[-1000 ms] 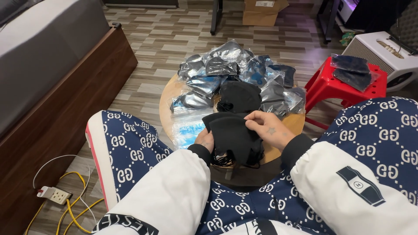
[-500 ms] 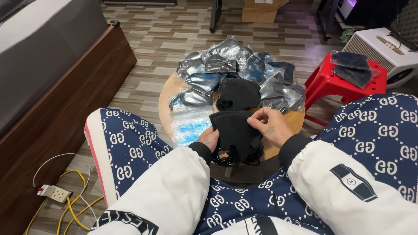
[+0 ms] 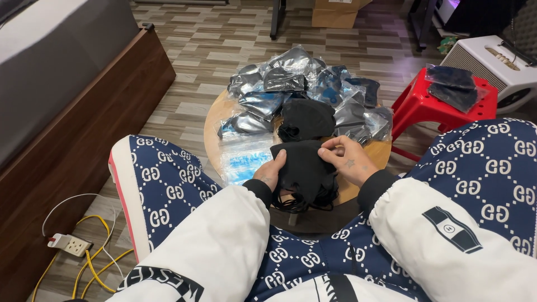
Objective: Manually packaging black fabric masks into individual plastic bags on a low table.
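Gripping black face mask [image 3: 305, 168], left hand [image 3: 271, 172] half hidden, loops tangled

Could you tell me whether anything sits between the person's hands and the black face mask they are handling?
Nothing visible does: the left hand and right hand both grip the black face mask directly, above the round wooden table.

Both hands hold a black fabric mask [image 3: 302, 168] over the near edge of a round wooden table [image 3: 215, 126]: the left hand [image 3: 269, 173] grips its left side, the right hand [image 3: 348, 162] pinches its upper right edge. Behind it lie another black mask [image 3: 307, 117] and a heap of clear plastic bags [image 3: 291, 84] (dark items inside), with a red stool [image 3: 419, 103] off to the right.
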